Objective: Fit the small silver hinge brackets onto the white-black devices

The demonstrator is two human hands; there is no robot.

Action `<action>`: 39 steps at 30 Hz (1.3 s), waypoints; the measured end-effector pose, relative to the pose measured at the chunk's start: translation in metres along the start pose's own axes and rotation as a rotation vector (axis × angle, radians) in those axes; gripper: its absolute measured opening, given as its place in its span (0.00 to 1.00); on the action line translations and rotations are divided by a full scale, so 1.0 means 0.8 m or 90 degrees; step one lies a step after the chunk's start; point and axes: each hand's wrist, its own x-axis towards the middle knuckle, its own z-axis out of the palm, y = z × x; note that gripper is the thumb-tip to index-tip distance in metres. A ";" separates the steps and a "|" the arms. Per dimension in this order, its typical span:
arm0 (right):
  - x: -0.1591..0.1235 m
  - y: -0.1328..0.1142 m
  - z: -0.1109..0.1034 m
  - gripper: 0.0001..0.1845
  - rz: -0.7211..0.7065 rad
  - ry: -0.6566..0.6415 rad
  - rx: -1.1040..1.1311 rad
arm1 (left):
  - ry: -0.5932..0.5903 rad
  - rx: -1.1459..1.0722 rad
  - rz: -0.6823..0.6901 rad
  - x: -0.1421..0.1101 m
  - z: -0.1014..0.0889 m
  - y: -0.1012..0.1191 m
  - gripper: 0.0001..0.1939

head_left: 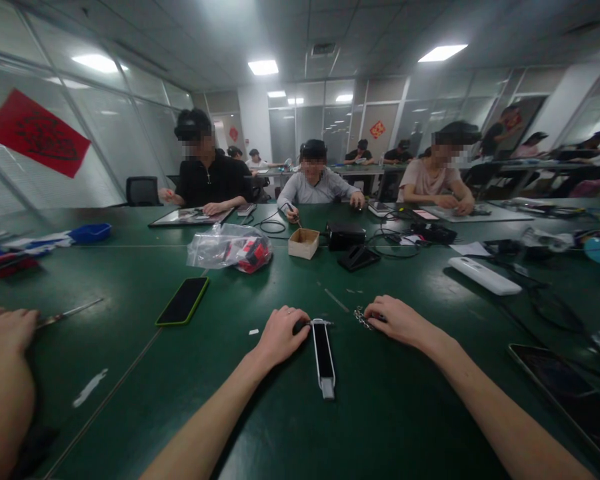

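My left hand (pixel 283 333) rests on the table, its fingers closed round a dark-handled tool (pixel 301 325). A thin metal shaft seems to run from it across the top end of a slim white device (pixel 324 353) with a long black face; the tool's exact kind is unclear. That device lies flat just right of my left hand, its pale narrow end towards me. To the right, my right hand (pixel 397 319) has its fingers bent over a silver metal chain (pixel 363 319), with something dark partly hidden under the fingers.
A green-edged phone (pixel 183 301), a plastic bag with red contents (pixel 230 248) and a small open box (pixel 304 243) lie ahead. On the right are a white case (pixel 484 275), cables and a dark phone (pixel 565 393). Another person's hand (pixel 10 327) enters at left, beside a thin metal tool (pixel 73 312).
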 end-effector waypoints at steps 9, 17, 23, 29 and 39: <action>0.005 0.004 0.009 0.11 0.026 -0.008 -0.043 | 0.002 -0.002 -0.006 -0.001 0.000 0.002 0.06; 0.001 -0.003 0.004 0.11 0.056 -0.004 -0.008 | 0.013 -0.011 -0.004 -0.001 -0.001 0.002 0.08; 0.003 -0.033 0.007 0.10 -0.025 0.139 0.055 | 0.045 -0.002 -0.004 -0.002 -0.003 0.006 0.12; 0.006 -0.093 0.033 0.08 -0.290 0.276 0.099 | 0.094 -0.003 0.074 -0.004 -0.008 0.019 0.09; 0.011 -0.106 0.048 0.08 -0.344 0.400 0.202 | 0.068 -0.010 0.184 -0.007 -0.009 0.027 0.08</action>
